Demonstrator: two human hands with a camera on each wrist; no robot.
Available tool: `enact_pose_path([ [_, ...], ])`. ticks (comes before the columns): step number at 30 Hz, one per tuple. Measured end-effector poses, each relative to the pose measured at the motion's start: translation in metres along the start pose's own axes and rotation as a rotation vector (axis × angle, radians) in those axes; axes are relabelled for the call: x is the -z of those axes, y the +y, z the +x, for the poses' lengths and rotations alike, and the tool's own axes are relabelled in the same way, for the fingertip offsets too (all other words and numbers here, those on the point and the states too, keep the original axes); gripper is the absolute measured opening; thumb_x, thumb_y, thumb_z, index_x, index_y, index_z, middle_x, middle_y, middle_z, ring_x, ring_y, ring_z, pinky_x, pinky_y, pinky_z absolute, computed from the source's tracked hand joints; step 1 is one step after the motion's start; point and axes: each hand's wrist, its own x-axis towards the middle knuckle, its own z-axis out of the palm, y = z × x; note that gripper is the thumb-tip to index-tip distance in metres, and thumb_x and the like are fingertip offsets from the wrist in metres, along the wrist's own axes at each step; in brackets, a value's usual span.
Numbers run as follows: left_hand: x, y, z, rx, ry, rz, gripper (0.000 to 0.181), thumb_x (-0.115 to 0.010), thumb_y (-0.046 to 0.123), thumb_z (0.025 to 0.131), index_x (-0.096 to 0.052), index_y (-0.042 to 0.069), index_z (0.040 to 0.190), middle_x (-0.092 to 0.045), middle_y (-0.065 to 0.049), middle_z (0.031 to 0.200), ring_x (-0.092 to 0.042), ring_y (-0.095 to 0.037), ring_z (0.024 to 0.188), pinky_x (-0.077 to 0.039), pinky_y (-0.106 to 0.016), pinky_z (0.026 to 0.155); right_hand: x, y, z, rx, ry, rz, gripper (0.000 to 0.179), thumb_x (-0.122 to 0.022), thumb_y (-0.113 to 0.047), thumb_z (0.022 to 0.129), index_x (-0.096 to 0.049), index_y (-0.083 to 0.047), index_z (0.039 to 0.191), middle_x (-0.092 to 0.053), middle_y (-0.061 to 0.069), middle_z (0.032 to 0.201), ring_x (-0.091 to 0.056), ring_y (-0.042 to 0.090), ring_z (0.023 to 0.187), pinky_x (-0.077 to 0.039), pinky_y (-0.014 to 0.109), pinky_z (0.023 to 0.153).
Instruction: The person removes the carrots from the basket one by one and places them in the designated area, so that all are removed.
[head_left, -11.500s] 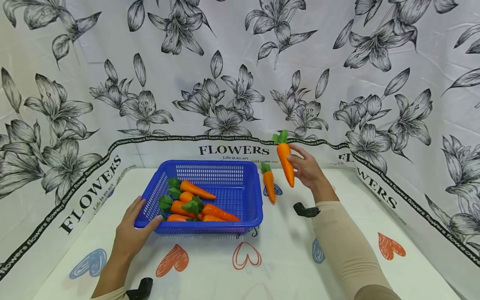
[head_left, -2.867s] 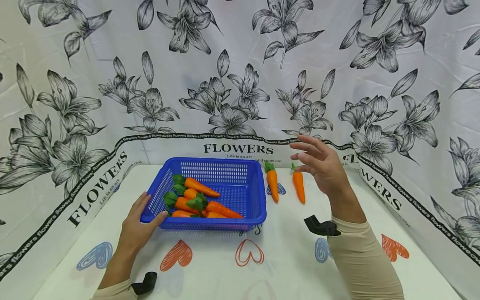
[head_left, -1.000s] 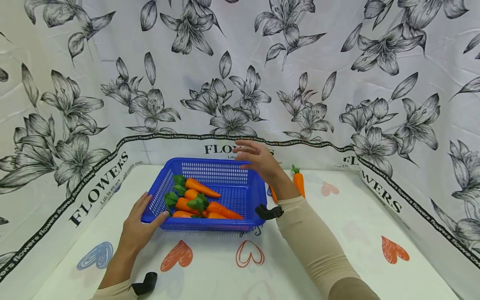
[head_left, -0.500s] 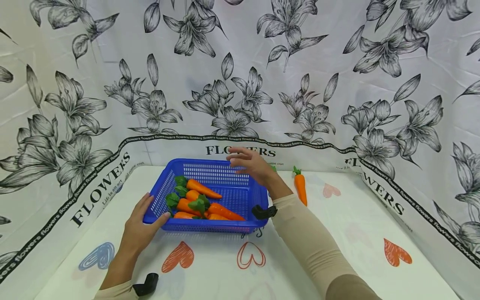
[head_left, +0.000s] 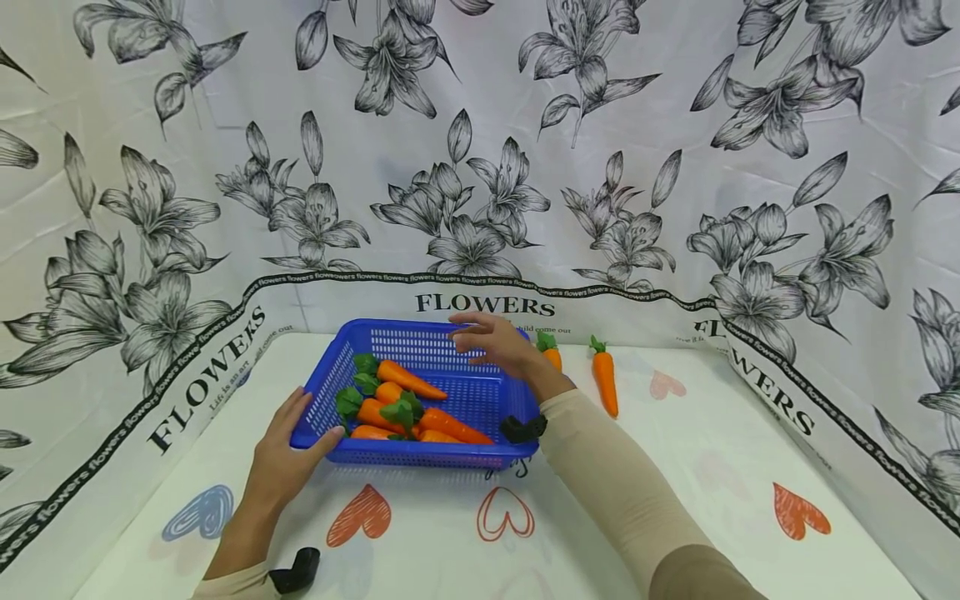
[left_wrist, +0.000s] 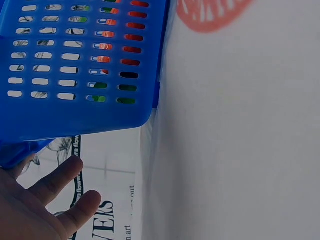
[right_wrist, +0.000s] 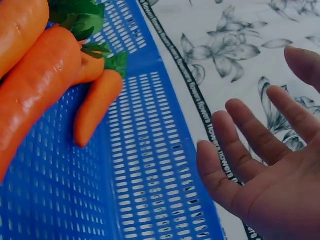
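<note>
A blue plastic basket (head_left: 427,447) with slotted walls stands on the table. Several orange carrots (head_left: 457,425) with green leafy tops lie in its left and front part. My left hand (head_left: 285,467) rests at the basket's front left corner, thumb by the rim; in the left wrist view its fingers (left_wrist: 82,207) are spread and fairly straight. Over the basket's back right part hovers my right hand (head_left: 498,346), holding nothing, fingers loosely bent. Right of the basket lie two more carrots: one (head_left: 553,357) partly hidden behind my right arm, the other (head_left: 604,379) fully visible.
A white cloth (head_left: 585,525) printed with red and blue hearts covers the table. Behind and at both sides hangs a white curtain (head_left: 480,208) with black flower drawings. A black wrist mount (head_left: 522,429) overlaps the basket's right wall in the head view.
Earlier my right hand held a carrot; that carrot now lies on the table at the right. The emptied hand has moved left over the basket and sunk slightly. My left hand stays at the corner.
</note>
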Motion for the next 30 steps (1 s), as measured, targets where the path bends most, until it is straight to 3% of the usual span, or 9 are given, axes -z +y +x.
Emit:
enact_pose_path([
  [5,-0.002,0.0,0.0,0.0,0.0,-0.001,0.085,-0.065,0.05,0.088,-0.027,0.01,0.153,-0.015,-0.01,0.159,-0.019,-0.046,0.139,-0.027,-0.071,0.098,0.0,0.009,0.005,-0.046,-0.028,-0.044,0.051,-0.063,-0.018,0.095,-0.046,-0.006,0.142,-0.049,0.02,0.137,-0.049,0.044,0.118,-0.043,0.059,0.094],
  [9,-0.003,0.0,0.0,-0.004,-0.002,-0.001,0.086,-0.065,0.05,0.087,-0.027,0.01,0.153,-0.015,-0.011,0.159,-0.019,-0.046,0.138,-0.027,-0.071,0.098,-0.002,0.016,0.007,-0.092,-0.027,-0.096,0.05,-0.067,-0.024,0.093,-0.052,-0.013,0.139,-0.055,0.013,0.132,-0.051,0.041,0.118,-0.048,0.053,0.091],
  [12,-0.003,0.0,0.0,-0.006,-0.005,0.0,0.086,-0.064,0.051,0.087,-0.027,0.01,0.153,-0.015,-0.011,0.159,-0.02,-0.046,0.138,-0.028,-0.071,0.097,-0.004,0.02,0.008,-0.124,-0.044,-0.111,0.048,-0.068,-0.026,0.092,-0.055,-0.017,0.137,-0.057,0.01,0.13,-0.051,0.041,0.119,-0.047,0.056,0.091],
  [17,-0.002,0.001,0.0,-0.006,-0.002,0.0,0.086,-0.065,0.051,0.087,-0.027,0.01,0.153,-0.015,-0.011,0.159,-0.021,-0.047,0.138,-0.028,-0.071,0.096,-0.008,0.024,0.008,-0.183,-0.119,-0.167,0.051,-0.069,-0.029,0.091,-0.054,-0.018,0.138,-0.055,0.009,0.132,-0.047,0.044,0.122,-0.04,0.063,0.095],
  [22,-0.002,0.001,-0.001,-0.006,-0.003,0.007,0.086,-0.065,0.051,0.087,-0.027,0.01,0.153,-0.016,-0.012,0.159,-0.021,-0.048,0.137,-0.029,-0.071,0.096,-0.012,0.029,0.008,-0.272,-0.174,-0.221,0.046,-0.071,-0.029,0.089,-0.058,-0.023,0.133,-0.058,0.006,0.126,-0.047,0.043,0.122,-0.041,0.062,0.095],
  [30,0.0,-0.001,0.0,-0.01,0.004,0.007,0.086,-0.065,0.051,0.087,-0.028,0.01,0.153,-0.016,-0.011,0.159,-0.02,-0.047,0.138,-0.029,-0.071,0.096,-0.017,0.035,0.01,-0.338,-0.229,-0.26,0.053,-0.071,-0.026,0.089,-0.054,-0.017,0.138,-0.059,0.006,0.122,-0.049,0.04,0.119,-0.043,0.061,0.093],
])
